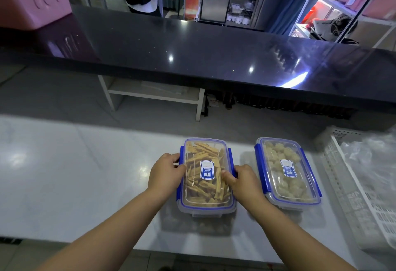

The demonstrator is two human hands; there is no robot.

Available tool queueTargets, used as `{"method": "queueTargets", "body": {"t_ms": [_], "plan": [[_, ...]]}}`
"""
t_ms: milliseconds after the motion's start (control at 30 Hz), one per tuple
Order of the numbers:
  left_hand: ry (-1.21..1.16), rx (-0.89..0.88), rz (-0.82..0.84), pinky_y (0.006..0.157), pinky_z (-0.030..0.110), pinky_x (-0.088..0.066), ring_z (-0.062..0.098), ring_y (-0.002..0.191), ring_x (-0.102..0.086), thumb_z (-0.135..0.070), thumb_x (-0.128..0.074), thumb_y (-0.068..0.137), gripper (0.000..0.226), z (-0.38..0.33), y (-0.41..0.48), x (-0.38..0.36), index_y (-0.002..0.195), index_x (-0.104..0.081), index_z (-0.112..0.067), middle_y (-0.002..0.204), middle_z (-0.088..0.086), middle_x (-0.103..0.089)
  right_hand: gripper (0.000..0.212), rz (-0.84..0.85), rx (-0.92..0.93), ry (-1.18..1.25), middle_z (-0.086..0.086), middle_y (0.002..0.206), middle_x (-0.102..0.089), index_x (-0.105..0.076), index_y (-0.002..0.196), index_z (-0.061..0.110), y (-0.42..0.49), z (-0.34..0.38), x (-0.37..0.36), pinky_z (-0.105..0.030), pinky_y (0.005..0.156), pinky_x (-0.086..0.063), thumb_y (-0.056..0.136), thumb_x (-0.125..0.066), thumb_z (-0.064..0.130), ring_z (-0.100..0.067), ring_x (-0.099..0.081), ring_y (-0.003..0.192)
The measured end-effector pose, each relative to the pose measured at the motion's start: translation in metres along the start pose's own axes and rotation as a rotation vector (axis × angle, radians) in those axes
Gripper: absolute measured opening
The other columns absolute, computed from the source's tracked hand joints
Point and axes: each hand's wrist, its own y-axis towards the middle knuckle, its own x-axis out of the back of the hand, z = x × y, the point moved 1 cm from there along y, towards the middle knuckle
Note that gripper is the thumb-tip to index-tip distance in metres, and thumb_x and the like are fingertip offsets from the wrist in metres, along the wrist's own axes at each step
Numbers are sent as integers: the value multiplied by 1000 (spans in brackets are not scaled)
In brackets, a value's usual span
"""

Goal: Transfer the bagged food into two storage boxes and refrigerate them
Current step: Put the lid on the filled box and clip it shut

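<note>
Stick-filled box is sitting on the white counter, long axis running away from the person. Left hand and right hand are clasping its long sides, thumbs curling over the lid.

Blue-white sticker on stick-filled box lid, near worktop front edge: large letters roughly "DYU", fine print illegible. Matching sticker on neighbouring box: same.

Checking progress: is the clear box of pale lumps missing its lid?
No, the clear blue-clipped box of pale lumps wears its labelled lid.
</note>
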Motion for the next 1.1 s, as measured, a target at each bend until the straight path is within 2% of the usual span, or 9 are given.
{"method": "queueTargets", "body": {"t_ms": [167,300,433,567,633,700,867,1000,1100], "plan": [[-43,12,69,63,19,-49,10,84,-60,-32,-56,90,34,1,-4,1,123,-56,-24,114,-2,-62,28,-5,2,-32,-8,102,-61,-61,100,10,-3,1,1,-39,81,-56,92,-55,36,-18,-64,88],[-107,38,184,63,24,-55,10,83,-63,-39,-67,80,49,4,-11,1,125,-47,-32,99,-10,-60,25,-42,23,-67,-5,100,-59,-61,99,13,-3,2,0,-34,78,-56,92,-55,35,-15,-62,86],[-141,27,192,65,28,-57,8,80,-62,-34,-69,80,50,5,-9,1,126,-47,-30,92,-14,-58,19,-51,36,-63,-5,99,-58,-59,93,16,-3,2,-1,-30,74,-55,92,-56,35,-13,-61,83],[-167,12,198,59,21,-54,3,76,-60,-36,-68,81,50,7,-9,0,125,-45,-33,89,-19,-56,24,16,-10,90,-6,100,-65,-62,101,14,-5,-1,1,-35,78,-58,92,-55,35,-13,-66,84],[-192,13,205,55,19,-53,2,75,-60,-37,-68,81,52,9,-9,1,126,-43,-36,87,-24,-54,30,61,-64,261,-4,103,-67,-59,116,16,-9,-1,2,-36,77,-58,93,-52,35,-12,-66,86],[-200,5,221,51,17,-51,1,75,-61,-40,-67,81,53,12,-9,2,126,-40,-40,86,-26,-54,39,69,-78,299,2,104,-64,-49,129,20,-11,-1,1,-32,74,-58,93,-54,34,-12,-65,90],[-185,-24,249,55,18,-52,2,76,-62,-41,-65,83,51,14,-7,0,127,-37,-41,86,-24,-56,25,11,-71,293,18,88,-61,-53,117,32,-15,6,-4,-11,51,-47,92,-56,31,-2,-63,78],[-212,-51,249,58,20,-54,2,78,-63,-42,-63,85,39,14,-7,1,114,-37,-49,87,-24,-58,28,-23,-98,322,15,90,-63,-54,121,29,-19,8,-7,-14,56,-49,93,-56,29,-4,-63,81],[-247,-79,238,51,12,-48,-1,75,-64,-43,-63,83,37,4,-6,4,108,-37,-53,86,-26,-59,22,-84,-82,369,14,91,-66,-57,115,30,-22,8,-4,-22,64,-54,93,-56,25,-5,-65,84]]}}
